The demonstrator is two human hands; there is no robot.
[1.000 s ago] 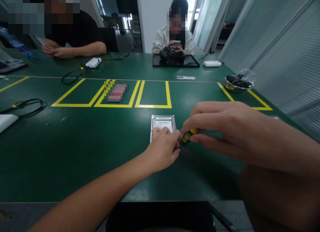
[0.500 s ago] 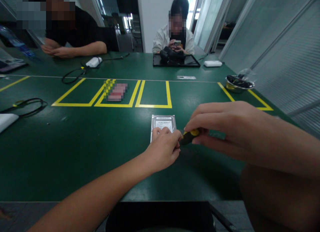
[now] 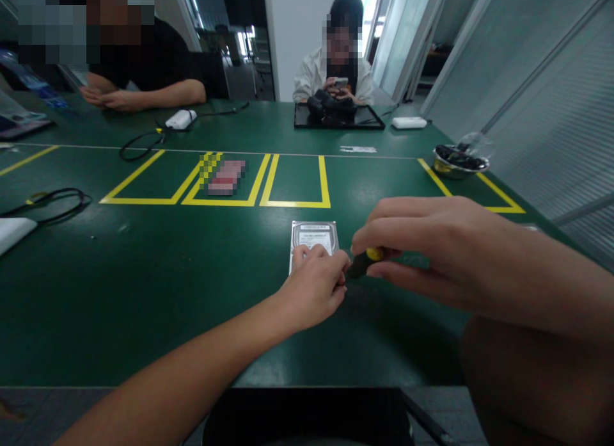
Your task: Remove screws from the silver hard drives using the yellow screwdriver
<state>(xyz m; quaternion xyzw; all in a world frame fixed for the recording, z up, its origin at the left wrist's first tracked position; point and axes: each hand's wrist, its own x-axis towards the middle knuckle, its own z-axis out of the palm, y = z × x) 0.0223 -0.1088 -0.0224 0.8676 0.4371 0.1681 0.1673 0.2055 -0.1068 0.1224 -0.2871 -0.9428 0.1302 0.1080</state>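
A silver hard drive [image 3: 311, 231] with a white label lies on the green table, its near part covered by my left hand [image 3: 316, 276]. The fingers of that hand are curled over the drive, pressing on it near its right edge. My right hand [image 3: 432, 247] pinches the black-and-yellow handle of a screwdriver [image 3: 363, 262] between thumb and fingers. The handle slants down toward my left fingers, which hide the screwdriver's shaft and tip.
Yellow tape marks rectangles on the table [image 3: 144, 267]; a pixelated pink item [image 3: 227, 177] lies in one. A metal bowl [image 3: 460, 161] with dark contents stands at the right. Cables and white adapters [image 3: 181, 119] lie about. Two people sit opposite, near a black tray [image 3: 300, 119].
The screwdriver's handle has turned slightly in my right fingers, showing less yellow. My left hand and the hard drive have stayed in place.
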